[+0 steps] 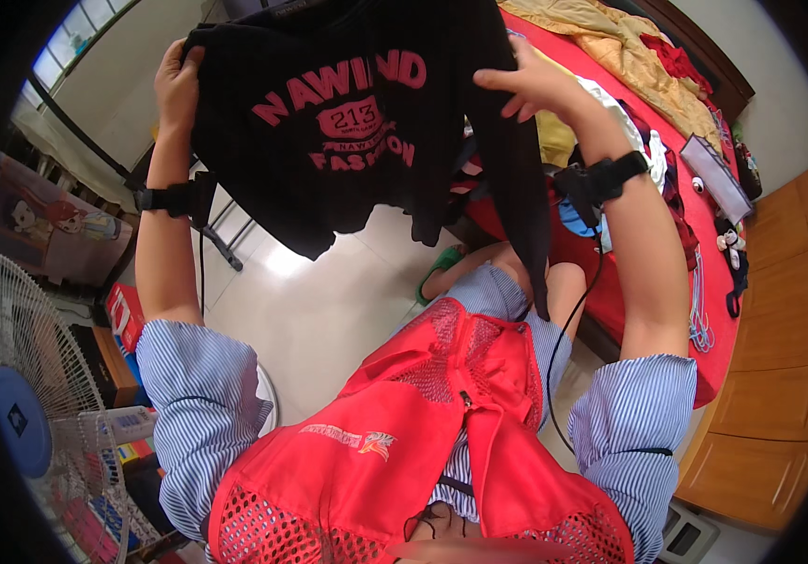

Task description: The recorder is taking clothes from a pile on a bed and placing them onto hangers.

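A black long-sleeved top (291, 169) with pink lettering hangs spread out in front of me, its neckline at the upper edge of the view. My left hand (180, 84) grips its left shoulder between thumb and fingers. At its right side, my right hand (527, 81) has its fingers spread, the thumb beside the black cloth; whether the hidden fingertips touch the fabric is not clear. One sleeve dangles down to my knee.
To the right, a bed with a red cover (608, 296) bears piled clothes, a yellow quilt (615, 42), a grey-white box (717, 180) and blue hangers (700, 317). A standing fan (20, 423) is at lower left. A black metal stand (224, 247) stands on the tiled floor. Wooden cabinets (763, 395) line the right.
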A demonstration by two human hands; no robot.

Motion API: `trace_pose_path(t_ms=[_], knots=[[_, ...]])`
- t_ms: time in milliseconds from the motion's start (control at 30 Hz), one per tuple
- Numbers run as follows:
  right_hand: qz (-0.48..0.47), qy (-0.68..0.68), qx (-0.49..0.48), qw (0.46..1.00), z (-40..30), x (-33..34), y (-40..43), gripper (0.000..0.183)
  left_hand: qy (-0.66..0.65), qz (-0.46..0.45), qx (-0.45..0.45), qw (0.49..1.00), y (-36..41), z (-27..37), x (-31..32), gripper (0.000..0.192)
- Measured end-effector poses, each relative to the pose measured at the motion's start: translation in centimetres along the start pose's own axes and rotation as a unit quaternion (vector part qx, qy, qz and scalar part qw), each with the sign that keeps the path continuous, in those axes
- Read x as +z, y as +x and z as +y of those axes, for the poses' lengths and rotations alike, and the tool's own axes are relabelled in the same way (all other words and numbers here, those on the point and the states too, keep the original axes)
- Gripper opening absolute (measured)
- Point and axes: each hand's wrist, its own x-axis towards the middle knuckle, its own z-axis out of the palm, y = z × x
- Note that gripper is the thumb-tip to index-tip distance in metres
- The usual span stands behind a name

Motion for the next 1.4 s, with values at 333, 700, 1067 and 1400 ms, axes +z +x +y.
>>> trace_pose_path(t_ms=[333,700,1067,1400], knots=[[-0.241,0.198,-0.074,0.947,2.8,4.5,-0.3,0.071,-0.056,0.038,-0.077,0.995,-0.9,-0.1,-2.0,0.018],[0.198,-0.053,-0.333,0.920,0.1,0.2,1.4,0.044,-0.017,-0.096,-0.021,0.995,-1.9,2.6,2.0,0.017],[0.190,-0.104,-0.269,0.939,0.0,2.0,-1.0,0.018,0.079,-0.136,0.034,0.987,-2.8,6.0,5.8,0.017],[0.275,-0.009,-0.217,0.937,1.1,2.1,-1.7,0.014,0.096,-0.150,-0.034,0.983,-5.0,4.5,5.2,0.018]])
